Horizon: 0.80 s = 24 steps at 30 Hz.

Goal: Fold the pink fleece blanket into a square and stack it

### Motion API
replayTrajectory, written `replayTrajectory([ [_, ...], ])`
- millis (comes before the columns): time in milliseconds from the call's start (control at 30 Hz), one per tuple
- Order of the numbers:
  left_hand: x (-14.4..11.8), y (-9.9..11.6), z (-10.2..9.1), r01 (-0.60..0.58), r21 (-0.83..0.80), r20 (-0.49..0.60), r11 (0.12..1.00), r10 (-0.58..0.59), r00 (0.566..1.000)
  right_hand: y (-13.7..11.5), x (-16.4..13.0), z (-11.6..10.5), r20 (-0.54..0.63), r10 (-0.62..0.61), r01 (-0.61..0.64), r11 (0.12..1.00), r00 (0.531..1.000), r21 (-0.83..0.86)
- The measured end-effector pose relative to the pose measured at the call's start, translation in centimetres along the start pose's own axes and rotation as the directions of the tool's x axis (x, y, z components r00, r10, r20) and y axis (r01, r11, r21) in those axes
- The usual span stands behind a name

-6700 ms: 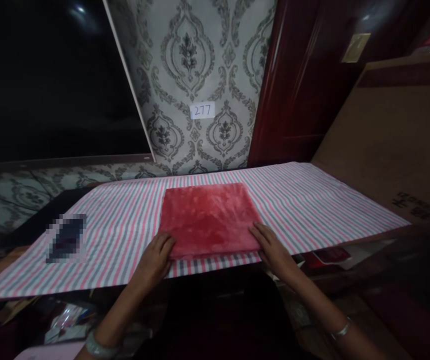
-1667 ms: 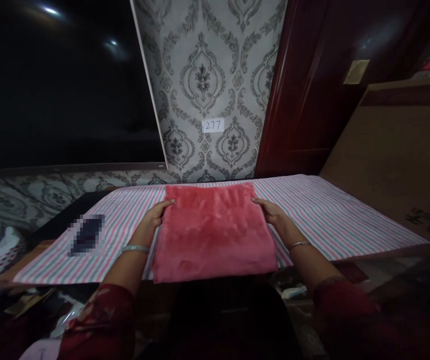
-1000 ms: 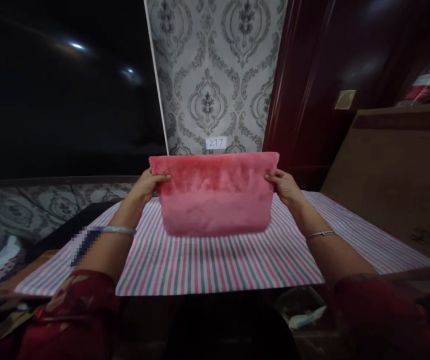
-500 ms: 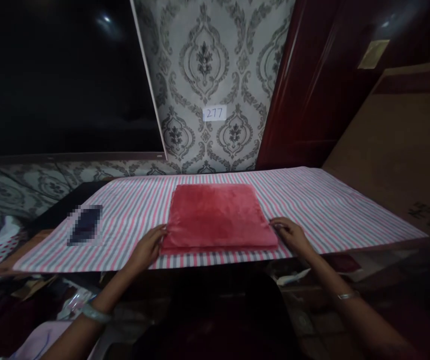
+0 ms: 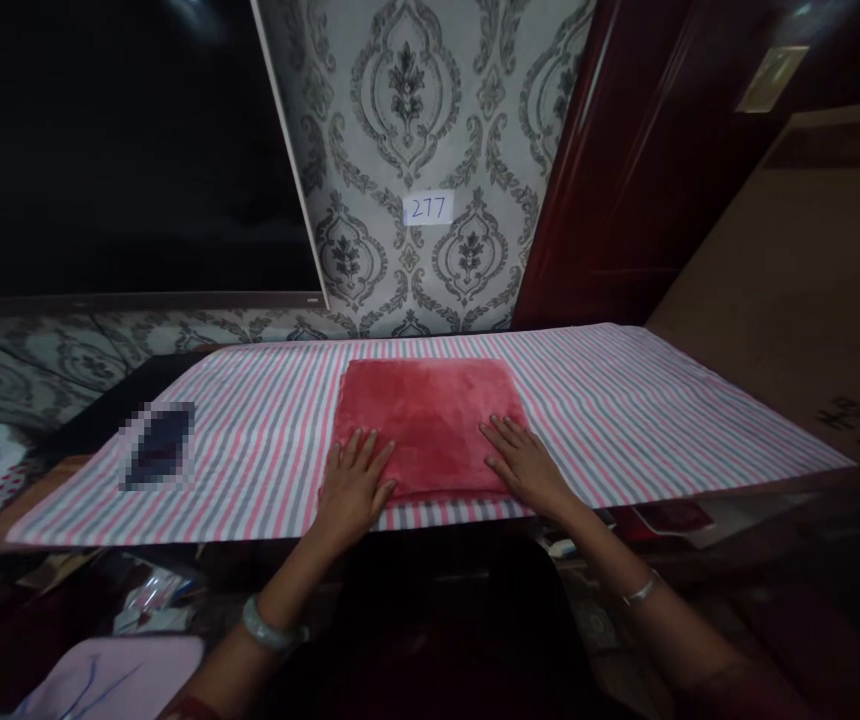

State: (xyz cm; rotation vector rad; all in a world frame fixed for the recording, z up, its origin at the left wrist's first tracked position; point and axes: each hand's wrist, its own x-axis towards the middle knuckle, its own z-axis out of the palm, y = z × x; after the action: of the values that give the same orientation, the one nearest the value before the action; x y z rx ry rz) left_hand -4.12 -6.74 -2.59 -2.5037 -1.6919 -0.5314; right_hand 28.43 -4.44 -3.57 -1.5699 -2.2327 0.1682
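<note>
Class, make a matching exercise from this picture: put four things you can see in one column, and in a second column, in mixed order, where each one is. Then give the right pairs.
Things:
1. red folded cloth
2. striped sheet
3. label 277
4. left hand

Places:
A. stuck on the patterned wall
B. flat on the near left corner of the folded cloth
C. spread over the whole table top
D. lying in the middle of the striped sheet

Pairs: 1-D, 2-C, 3-A, 4-B
</note>
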Motion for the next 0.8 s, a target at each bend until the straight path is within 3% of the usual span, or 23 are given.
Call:
replayTrajectory([
  [133,2.8,0.4,-2.3,-0.013,-0.052,0.025,0.999,0.014,1.000,-0.8,3.5,-2.7,-0.026,0.020,-0.018,0.998,0.999,0.066],
  [267,9.8,1.6,-3.9,0.043,-0.118,0.055,0.992,-0.036,0.998,-2.8,10.2,-4.2,-0.091,0.064,-0.066,0.998,0.994,-0.015],
  [367,14.9,2.0,-3.4,0.183,-0.082,0.113,0.980,-0.173,0.978,-3.7,14.2,-3.6,-0.095,0.179,-0.185,0.981,0.979,-0.060],
  [433,16.7,1.9,-2.2,0.251,-0.020,0.149,0.968,-0.245,0.958,-3.9,15.4,-2.4,-0.095,0.241,-0.250,0.964,0.966,-0.090],
  [633,16.4,1.1,2.5,0.242,0.105,0.105,0.965,-0.253,0.962,-3.0,14.6,2.0,-0.078,0.279,-0.289,0.940,0.957,-0.181],
  [800,16.4,0.8,3.6,0.235,0.118,0.084,0.965,-0.246,0.966,-2.5,14.7,2.6,-0.073,0.282,-0.291,0.939,0.956,-0.185],
])
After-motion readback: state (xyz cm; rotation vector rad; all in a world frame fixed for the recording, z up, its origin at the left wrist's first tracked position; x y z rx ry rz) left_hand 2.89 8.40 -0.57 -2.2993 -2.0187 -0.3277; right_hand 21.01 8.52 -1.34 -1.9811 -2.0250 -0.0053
